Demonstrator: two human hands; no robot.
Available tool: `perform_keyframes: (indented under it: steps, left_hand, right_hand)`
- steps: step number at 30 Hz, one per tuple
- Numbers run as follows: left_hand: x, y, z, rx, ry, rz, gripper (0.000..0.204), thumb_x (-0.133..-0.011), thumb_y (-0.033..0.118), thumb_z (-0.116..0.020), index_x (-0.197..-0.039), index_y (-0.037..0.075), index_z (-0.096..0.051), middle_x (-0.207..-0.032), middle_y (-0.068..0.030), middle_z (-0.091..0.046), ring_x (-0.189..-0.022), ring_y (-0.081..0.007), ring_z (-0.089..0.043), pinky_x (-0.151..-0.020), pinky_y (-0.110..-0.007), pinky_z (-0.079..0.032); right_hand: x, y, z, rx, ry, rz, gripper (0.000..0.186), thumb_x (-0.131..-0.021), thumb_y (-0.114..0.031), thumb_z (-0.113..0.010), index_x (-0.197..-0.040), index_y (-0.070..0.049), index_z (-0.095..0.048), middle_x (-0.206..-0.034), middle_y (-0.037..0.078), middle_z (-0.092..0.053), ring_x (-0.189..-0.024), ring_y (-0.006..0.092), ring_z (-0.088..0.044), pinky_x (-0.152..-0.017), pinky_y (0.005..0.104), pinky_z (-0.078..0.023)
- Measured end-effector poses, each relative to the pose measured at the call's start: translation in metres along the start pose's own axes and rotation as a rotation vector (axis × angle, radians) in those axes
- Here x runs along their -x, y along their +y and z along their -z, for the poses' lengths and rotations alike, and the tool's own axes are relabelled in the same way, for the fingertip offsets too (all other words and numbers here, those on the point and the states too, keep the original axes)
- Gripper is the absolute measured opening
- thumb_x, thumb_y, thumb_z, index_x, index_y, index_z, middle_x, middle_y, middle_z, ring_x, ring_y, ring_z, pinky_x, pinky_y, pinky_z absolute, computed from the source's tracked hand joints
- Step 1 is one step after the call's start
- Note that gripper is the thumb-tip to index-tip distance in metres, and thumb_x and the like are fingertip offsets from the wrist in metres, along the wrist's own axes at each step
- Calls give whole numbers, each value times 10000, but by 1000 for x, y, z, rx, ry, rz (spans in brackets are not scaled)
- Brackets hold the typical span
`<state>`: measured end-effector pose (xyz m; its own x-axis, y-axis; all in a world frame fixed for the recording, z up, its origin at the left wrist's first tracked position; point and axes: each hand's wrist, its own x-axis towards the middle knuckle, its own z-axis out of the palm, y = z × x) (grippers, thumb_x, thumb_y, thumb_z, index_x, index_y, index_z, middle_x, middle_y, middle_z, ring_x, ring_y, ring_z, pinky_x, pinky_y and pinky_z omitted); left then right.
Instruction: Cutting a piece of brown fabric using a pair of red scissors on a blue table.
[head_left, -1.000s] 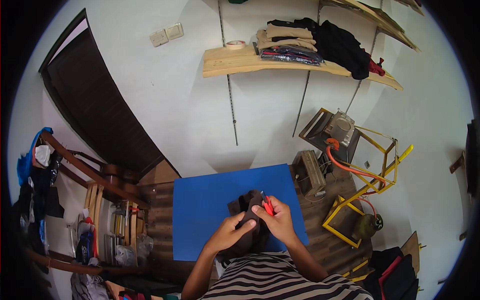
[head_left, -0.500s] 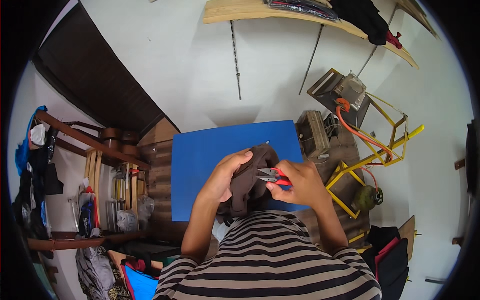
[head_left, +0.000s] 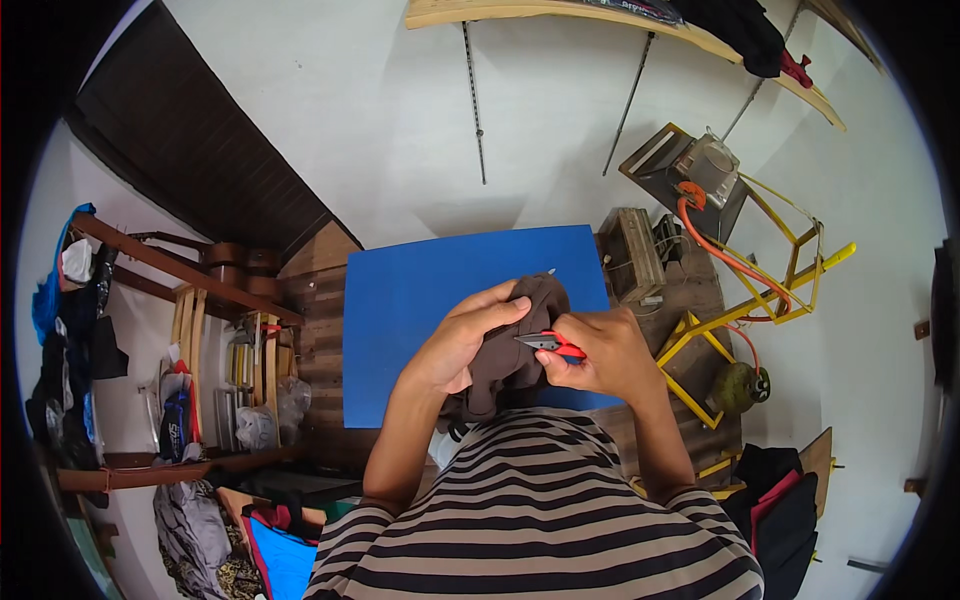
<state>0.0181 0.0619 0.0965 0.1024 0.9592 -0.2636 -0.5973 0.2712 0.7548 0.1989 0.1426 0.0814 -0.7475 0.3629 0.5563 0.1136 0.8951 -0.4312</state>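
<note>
A bunched dark brown cloth garment (head_left: 490, 375) is held up close to my striped shirt, over the near part of a blue table (head_left: 400, 300). My left hand (head_left: 463, 340) grips the garment from its left side, thumb on top of the fabric. In my right hand (head_left: 600, 352) is a pair of thread snips (head_left: 553, 345) with red handles and short grey blades. The blades are closed together and point left, their tips at the brown fabric. Whether a thread lies between them is too small to tell.
Right of the table stand a wooden crate (head_left: 635, 262), a yellow metal frame (head_left: 760, 305) with an orange hose, and a green gas cylinder (head_left: 738, 388). On the left is a rack (head_left: 180, 275) with clothes and bags. A wooden shelf (head_left: 570, 22) hangs on the far wall.
The snips' blades have gone from spread apart to closed at the fabric. Both hands and the garment have shifted slightly to the right in the picture.
</note>
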Motion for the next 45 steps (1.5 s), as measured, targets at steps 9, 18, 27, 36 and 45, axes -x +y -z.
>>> perform_keyframes:
  steps: [9,18,27,36,45]
  left_hand:
    - [-5,-2,-2,18,-21,16,328,-935,171,-519,-1200,-22,-538,-1061,-97,-623,-915,-147,-628,-782,-274,-523]
    - [-11,-4,-5,92,-38,21,301,-940,146,-492,-1175,-38,-521,-1012,-127,-635,-858,-158,-647,-738,-279,-543]
    - [-14,4,-11,83,-52,-96,339,-935,190,-528,-1216,1,-511,-1040,-86,-632,-865,-141,-643,-749,-254,-534]
    - [-9,6,18,88,-113,-341,451,-892,129,-618,-1297,11,-460,-1188,-113,-588,-1044,-185,-607,-872,-301,-515]
    - [10,-81,54,316,-412,-359,782,-884,508,-540,-1440,28,-274,-1456,-152,-356,-1313,-285,-395,-1099,-443,-303]
  right_hand:
    - [6,3,3,30,35,72,304,-686,-253,-753,-688,-83,-501,-566,51,-526,-470,238,-533,-430,321,-411]
    - [13,8,2,44,68,129,296,-675,-271,-756,-703,-85,-527,-546,33,-500,-463,217,-538,-419,319,-409]
    - [25,7,-32,-410,428,-201,348,-691,-206,-823,-850,-35,-566,-707,24,-531,-611,113,-511,-556,251,-417]
    - [25,9,-41,-1055,425,-743,155,-841,-97,-688,-888,-9,-570,-613,-62,-471,-495,38,-415,-474,191,-325]
    - [-3,22,-2,-1239,334,-501,28,-784,-15,-586,-802,-15,-564,-616,-29,-478,-463,22,-380,-441,191,-276]
